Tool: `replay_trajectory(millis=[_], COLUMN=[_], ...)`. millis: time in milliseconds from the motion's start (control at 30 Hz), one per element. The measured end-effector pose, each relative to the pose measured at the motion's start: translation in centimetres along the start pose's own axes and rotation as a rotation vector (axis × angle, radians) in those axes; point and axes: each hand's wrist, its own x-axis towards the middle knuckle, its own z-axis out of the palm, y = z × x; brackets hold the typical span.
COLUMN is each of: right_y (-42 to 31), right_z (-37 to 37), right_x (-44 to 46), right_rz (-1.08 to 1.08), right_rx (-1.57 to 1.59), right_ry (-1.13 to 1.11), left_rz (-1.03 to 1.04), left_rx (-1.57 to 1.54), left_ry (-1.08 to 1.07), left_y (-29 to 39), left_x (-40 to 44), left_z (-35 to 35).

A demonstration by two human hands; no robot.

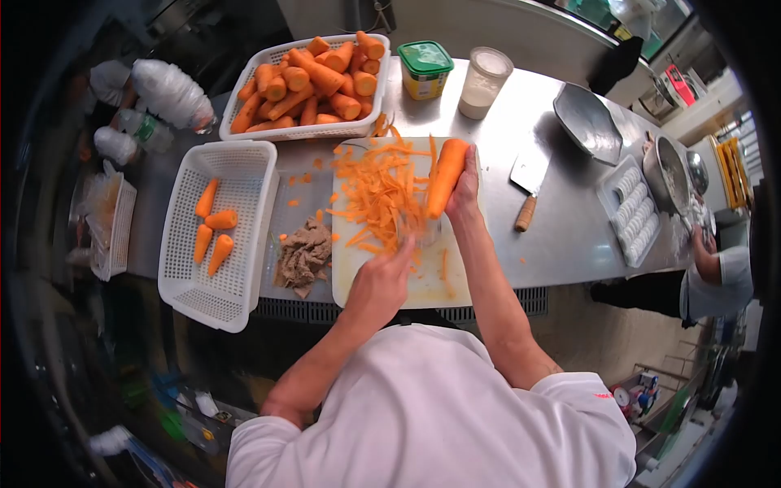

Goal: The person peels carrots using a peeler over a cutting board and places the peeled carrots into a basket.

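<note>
My right hand point(464, 191) grips a large carrot point(447, 175), holding it tilted over the right part of a white cutting board point(358, 281). Closed and blurred by motion, my left hand point(381, 281) is just below the carrot. It holds a thin tool that looks like a peeler point(416, 228), too smeared to see clearly. A heap of orange carrot peelings point(378, 191) covers the board's upper left. Left of the board lies a crumpled brown cloth point(305, 256).
A white basket point(236, 130) is piled with carrots; another basket point(172, 268) holds several. A green-lidded tub point(425, 69) and a container of white powder point(486, 81) stand behind. Rightward are a cleaver point(530, 175), a dark tray point(587, 122), a tray of white pieces point(634, 211) and another person point(720, 281).
</note>
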Motion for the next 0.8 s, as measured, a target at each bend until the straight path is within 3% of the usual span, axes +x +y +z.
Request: replay_trajectory(millis=[100, 167, 267, 333, 400, 467, 567, 667, 800], right_y=[-0.9, -0.3, 1.2, 1.7, 1.1, 0.1, 0.1, 0.9, 1.3], right_z=[-0.5, 0.6, 2.0, 2.1, 0.8, -0.4, -1.0, 1.1, 1.9], right_x=[0.2, -1.2, -3.4, -2.9, -1.2, -0.3, -0.7, -2.1, -2.4], right_rz=[0.018, 0.066, 0.131, 0.092, 0.057, 0.025, 0.087, 0.144, 0.160], right_rx=[-0.054, -0.064, -0.167, -0.133, -0.072, -0.014, 0.074, 0.001, -0.069], right_ry=[-0.033, -0.051, -0.114, -0.011, -0.016, -0.008, -0.037, -0.137, -0.037], left_rz=[-0.009, 0.013, 0.008, 0.012, 0.006, -0.037, -0.071, -0.012, 0.006], left_rx=[-0.060, -0.109, -0.147, -0.169, -0.003, -0.103, -0.151, -0.179, -0.128], left_ry=[-0.020, 0.148, 0.231, 0.241, 0.113, -0.075, -0.076, 0.205, 0.209], left_y=[0.9, 1.1, -1.3, -1.5, -0.3, 0.5, 0.5, 0.1, -0.8], left_x=[0.0, 4.8, 10.2, 9.6, 4.6, -0.3, 0.2, 7.6, 8.4], left_z=[-2.3, -3.0, -0.2, 0.8, 1.4, -0.3, -1.9, -2.5, 0.6])
